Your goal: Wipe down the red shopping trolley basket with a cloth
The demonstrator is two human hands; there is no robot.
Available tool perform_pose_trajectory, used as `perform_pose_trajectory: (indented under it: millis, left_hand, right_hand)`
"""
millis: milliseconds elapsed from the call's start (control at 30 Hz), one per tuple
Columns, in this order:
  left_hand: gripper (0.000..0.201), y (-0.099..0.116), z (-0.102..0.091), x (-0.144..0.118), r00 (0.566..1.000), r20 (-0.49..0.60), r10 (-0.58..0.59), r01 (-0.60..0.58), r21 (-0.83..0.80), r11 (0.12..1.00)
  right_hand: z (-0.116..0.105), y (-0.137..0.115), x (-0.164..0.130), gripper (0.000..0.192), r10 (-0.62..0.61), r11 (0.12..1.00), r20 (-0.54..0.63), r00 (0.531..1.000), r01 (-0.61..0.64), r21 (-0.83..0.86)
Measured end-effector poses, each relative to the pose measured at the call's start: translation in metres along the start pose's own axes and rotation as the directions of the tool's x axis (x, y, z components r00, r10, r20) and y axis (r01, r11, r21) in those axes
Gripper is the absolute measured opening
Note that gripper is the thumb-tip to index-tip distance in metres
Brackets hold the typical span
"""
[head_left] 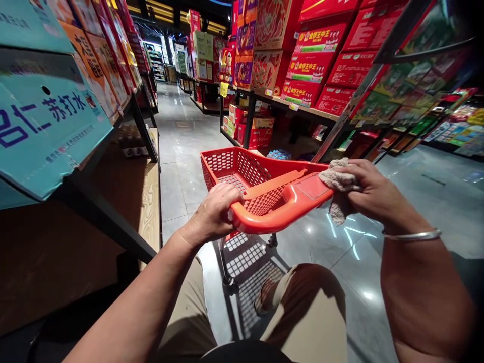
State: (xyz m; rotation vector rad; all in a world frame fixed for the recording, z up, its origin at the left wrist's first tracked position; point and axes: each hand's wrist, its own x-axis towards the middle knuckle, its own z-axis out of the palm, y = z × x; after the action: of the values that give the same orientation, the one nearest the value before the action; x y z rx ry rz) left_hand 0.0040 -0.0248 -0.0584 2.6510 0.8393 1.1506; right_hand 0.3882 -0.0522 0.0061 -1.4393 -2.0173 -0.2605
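A red plastic shopping cart point(242, 171) handle is gripped by the left hand point(215, 212); a beige cloth point(338, 189) is clutched against its right end by the right hand point(372, 194).

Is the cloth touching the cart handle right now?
Touching. The head view shows the cloth, gripped by the right hand, pressed against the handle's right end.

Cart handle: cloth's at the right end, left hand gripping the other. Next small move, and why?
Probably draw the cloth leftward along the handle. The right hand presses it at the handle's right end, the left hand steadies the cart, and the stretch between the hands lies bare.
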Motion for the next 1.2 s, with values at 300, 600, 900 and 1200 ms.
perform_pose_trajectory:
  millis: [300, 600, 900, 1200]
  left_hand:
    - [0.015, -0.003, 0.000, 0.000, 1.000, -0.004, -0.011, 0.011, 0.013, 1.000]
    - [0.017, -0.019, -0.012, -0.003, 0.999, -0.033, -0.020, 0.018, -0.054, 0.998]
    - [0.038, -0.029, -0.025, -0.008, 0.996, 0.001, -0.087, 0.087, -0.070, 0.994]
    - [0.043, 0.011, -0.049, -0.007, 0.997, 0.077, 0.015, -0.021, 0.077, 0.997]
  right_hand:
    - [-0.002, -0.107, 0.032, 0.049, -0.363, 0.920, 0.295, 0.884, 0.292, 0.260]
    - [0.023, -0.099, 0.048, 0.023, -0.412, 0.868, 0.130, 0.902, 0.345, 0.357]
    - [0.027, -0.002, 0.017, 0.030, 0.137, 0.991, -0.229, 0.964, -0.132, 0.039]
    - [0.055, -0.089, -0.003, 0.026, 0.081, 0.993, -0.462, 0.883, -0.034, 0.109]
